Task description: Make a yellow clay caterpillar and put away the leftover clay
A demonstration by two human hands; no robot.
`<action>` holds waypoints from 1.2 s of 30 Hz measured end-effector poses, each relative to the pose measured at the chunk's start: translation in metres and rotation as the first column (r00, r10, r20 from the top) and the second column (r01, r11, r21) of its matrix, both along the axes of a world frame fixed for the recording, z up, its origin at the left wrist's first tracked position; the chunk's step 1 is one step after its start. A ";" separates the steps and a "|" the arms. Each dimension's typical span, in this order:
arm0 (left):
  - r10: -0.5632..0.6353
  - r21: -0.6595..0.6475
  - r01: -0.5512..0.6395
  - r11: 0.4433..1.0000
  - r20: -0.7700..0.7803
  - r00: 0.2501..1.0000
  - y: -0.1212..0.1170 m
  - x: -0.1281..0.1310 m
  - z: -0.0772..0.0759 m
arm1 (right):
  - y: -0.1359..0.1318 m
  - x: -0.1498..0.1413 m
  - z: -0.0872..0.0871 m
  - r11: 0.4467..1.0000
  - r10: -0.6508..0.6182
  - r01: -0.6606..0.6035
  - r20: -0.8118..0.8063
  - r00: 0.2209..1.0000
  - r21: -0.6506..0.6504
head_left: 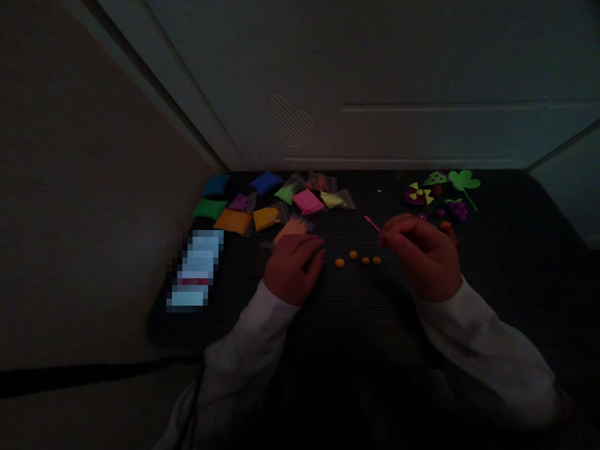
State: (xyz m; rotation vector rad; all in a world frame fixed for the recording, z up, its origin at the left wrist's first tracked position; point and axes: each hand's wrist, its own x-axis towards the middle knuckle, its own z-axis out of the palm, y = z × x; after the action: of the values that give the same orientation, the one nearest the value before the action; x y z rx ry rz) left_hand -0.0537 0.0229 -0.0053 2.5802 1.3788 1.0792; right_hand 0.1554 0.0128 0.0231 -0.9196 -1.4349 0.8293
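My right hand [425, 257] is raised over the dark table, its fingers pinched on a thin pink modelling tool [371, 222] whose tip points up and left. My left hand [293, 270] rests on the table with its thumb and fingers a little apart, and I see nothing held in it. Between the two hands lie several small orange-yellow clay balls [353, 255], some with a dark mark on top. Just beyond my left fingertips is a bag of peach clay [291, 229], partly hidden by the hand.
Bags of coloured clay, among them an orange one [233, 221] and a pink one [308, 201], lie at the back left. A phone with a blurred screen [195, 270] is at the left. Purple clay balls [457, 210] and a green clover shape [464, 180] sit at the back right.
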 end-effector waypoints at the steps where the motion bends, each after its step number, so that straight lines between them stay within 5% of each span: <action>1: 0.012 0.034 -0.014 0.999 0.046 0.999 0.002 0.004 0.007 | 0.000 0.000 -0.001 0.999 0.018 -0.019 -0.052 0.998 -0.030; 6: -0.025 0.108 -0.005 0.994 0.280 0.960 0.018 0.032 0.043 | 0.001 0.000 -0.003 0.988 0.070 -0.096 -0.204 0.977 -0.123; 10: -0.070 0.104 0.032 0.994 0.387 0.919 0.038 0.044 0.055 | 0.002 0.001 -0.004 0.986 0.074 -0.107 -0.240 0.968 -0.126; 20: -0.026 -0.008 0.032 0.999 0.429 0.903 0.044 0.029 0.025 | 0.001 -0.001 0.000 0.936 0.128 -0.246 -0.405 0.905 -0.253; 36: -0.264 0.206 0.204 0.957 0.329 0.907 0.018 0.034 0.027 | -0.001 -0.004 0.003 0.883 0.107 -0.316 -0.505 0.857 -0.348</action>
State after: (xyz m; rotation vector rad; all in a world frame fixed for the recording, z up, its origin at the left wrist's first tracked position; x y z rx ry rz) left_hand -0.0195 0.0410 0.0218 2.4078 0.9054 1.5736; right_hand 0.1512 0.0122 0.0265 -0.7960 -0.9467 1.4695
